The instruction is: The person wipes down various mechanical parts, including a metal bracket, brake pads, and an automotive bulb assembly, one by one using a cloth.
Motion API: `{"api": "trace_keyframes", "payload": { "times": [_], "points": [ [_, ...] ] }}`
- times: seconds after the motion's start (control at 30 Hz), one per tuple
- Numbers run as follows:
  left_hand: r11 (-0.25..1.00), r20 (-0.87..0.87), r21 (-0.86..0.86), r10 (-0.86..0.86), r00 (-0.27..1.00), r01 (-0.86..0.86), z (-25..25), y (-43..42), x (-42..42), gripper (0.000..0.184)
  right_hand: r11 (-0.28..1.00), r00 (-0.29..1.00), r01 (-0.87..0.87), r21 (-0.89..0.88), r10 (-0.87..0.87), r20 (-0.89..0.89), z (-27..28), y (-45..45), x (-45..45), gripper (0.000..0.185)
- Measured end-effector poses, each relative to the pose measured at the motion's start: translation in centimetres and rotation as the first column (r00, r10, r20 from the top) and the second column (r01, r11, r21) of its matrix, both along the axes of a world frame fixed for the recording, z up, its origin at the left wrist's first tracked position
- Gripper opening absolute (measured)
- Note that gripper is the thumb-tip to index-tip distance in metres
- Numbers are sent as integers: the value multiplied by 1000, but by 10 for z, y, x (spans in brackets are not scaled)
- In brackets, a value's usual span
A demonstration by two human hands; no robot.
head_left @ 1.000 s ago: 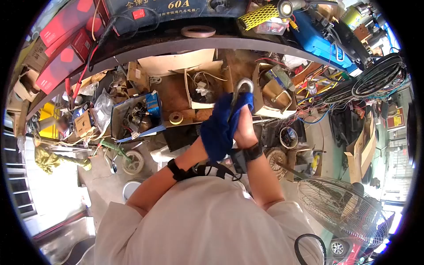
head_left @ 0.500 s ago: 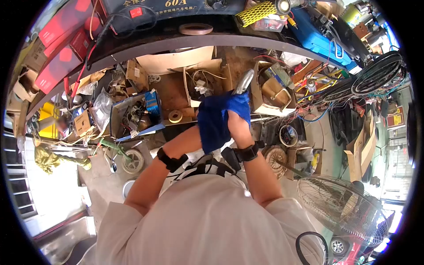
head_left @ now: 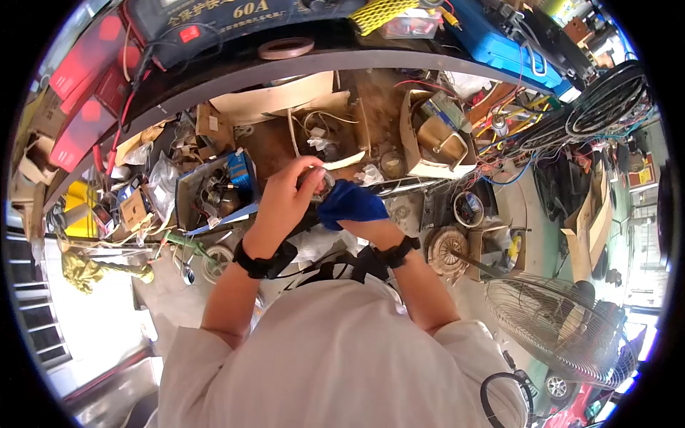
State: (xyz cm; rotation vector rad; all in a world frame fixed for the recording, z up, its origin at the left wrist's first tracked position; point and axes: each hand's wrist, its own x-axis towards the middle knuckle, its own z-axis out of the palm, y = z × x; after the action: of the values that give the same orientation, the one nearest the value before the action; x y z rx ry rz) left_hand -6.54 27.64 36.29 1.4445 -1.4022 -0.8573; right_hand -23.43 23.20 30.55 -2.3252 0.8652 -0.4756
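Observation:
My left hand (head_left: 289, 187) is raised in front of my chest, its thumb and fingers curled together against a small shiny metal part (head_left: 328, 180). Most of that part is hidden by the fingers and the cloth, so its kind does not show. A bunched blue cloth (head_left: 353, 202) covers the fingers of my right hand (head_left: 374, 230), which is closed in it. The cloth touches the lower right side of the metal part. Black bands circle both wrists.
Beyond my hands, a shelf holds open cardboard boxes (head_left: 428, 168) of parts and wires. Above it runs a dark bench edge (head_left: 300, 65) with a tape roll (head_left: 285, 48) and a blue case (head_left: 499, 43). A caged fan (head_left: 556, 321) stands at right.
My left hand has come out from the cloth and moved up to the metal part. The metal has shifted left and down from the cloth's upper right. The cloth is now bunched around my right hand.

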Motion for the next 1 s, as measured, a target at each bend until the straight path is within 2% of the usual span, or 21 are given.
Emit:
{"api": "trace_keyframes", "payload": {
  "times": [0.03, 0.07, 0.1, 0.13, 0.17, 0.2, 0.3, 0.33, 0.43, 0.47, 0.5, 0.57, 0.6, 0.7, 0.77, 0.8, 0.87, 0.9, 0.93, 0.97, 1.0],
  "points": [
    [1000, -18, 18, -4, 1000, 5, -3, 1, -5, 21, 979, 993, -22, 201, -3, 122, -10, -1, -4, 25],
    [999, 85, -33, 13, 996, -11, -2, 1, -11, 20, 919, 970, -68, 388, -30, 242, -25, -2, -8, 26],
    [998, 108, -54, 24, 994, -18, -1, -1, -13, 21, 823, 933, -137, 552, -80, 352, -45, -3, -13, 27],
    [997, 131, -74, 38, 991, -28, 0, -3, -13, 22, 853, 868, -201, 481, -72, 491, -61, -2, -11, 26],
    [995, 155, -94, 54, 986, -40, 0, -5, -12, 23, 730, 856, -256, 634, -133, 499, -74, -1, -19, 26],
    [996, 104, -70, 67, 992, -60, 0, -10, -7, 25, 576, 846, -312, 756, -193, 496, -64, 1, -23, 25],
    [990, -14, 45, 132, 991, -131, -5, -33, 8, 25, 715, 937, -142, 685, -127, 326, -109, 3, -32, 19],
    [992, -11, 49, 121, 993, -120, -21, -45, 15, 27, 755, 947, -171, 633, -51, 316, -100, 2, -36, 18],
    [985, 26, 75, 155, 988, -157, -73, -80, 31, 37, 954, 941, -63, 292, -41, 337, -108, 6, -48, 17],
    [982, 201, 88, 145, 969, -166, -84, -85, 35, 49, 963, 946, -39, 266, -50, 319, -104, 2, -56, 17],
    [983, 233, 89, 139, 962, -163, -97, -88, 37, 50, 970, 952, -16, 241, -59, 300, -97, -2, -60, 18],
    [981, 292, 91, 136, 947, -169, -127, -87, 39, 53, 980, 949, 149, 134, -180, 259, -108, -18, -65, 22],
    [981, 232, 91, 147, 961, -172, -134, -80, 36, 52, 976, 947, 203, 84, -218, 235, -125, -34, -66, 23],
    [957, 194, 240, 115, 974, -161, -162, -47, 35, 51, 967, 971, 233, -105, -227, 72, -161, -115, -59, 24],
    [935, 195, 330, 71, 978, -133, -165, -20, 33, 49, 992, 991, 125, -16, -126, -50, -162, -170, -53, 23],
    [921, 197, 371, 48, 979, -120, -166, -7, 32, 49, 991, 987, 133, -11, -133, -95, -171, -196, -44, 24],
    [908, 163, 390, 95, 982, -152, -176, 21, 38, 47, 893, 952, 303, 332, -275, -132, -144, -219, -12, 24],
    [903, 147, 397, 113, 983, -163, -181, 33, 43, 47, 973, 952, 167, 160, -117, -283, -167, -240, -8, 24],
    [892, 144, 408, 148, 978, -195, -180, 45, 48, 46, 1000, 894, -8, 10, 12, -449, -222, -269, -11, 31],
    [880, 142, 417, 182, 973, -226, -176, 57, 55, 46, 973, 785, -205, -108, 98, -611, -273, -294, -15, 42],
    [865, 140, 430, 218, 966, -258, -174, 66, 62, 45, 936, 818, -286, -206, 126, -561, -310, -310, -17, 57]
  ]
}}
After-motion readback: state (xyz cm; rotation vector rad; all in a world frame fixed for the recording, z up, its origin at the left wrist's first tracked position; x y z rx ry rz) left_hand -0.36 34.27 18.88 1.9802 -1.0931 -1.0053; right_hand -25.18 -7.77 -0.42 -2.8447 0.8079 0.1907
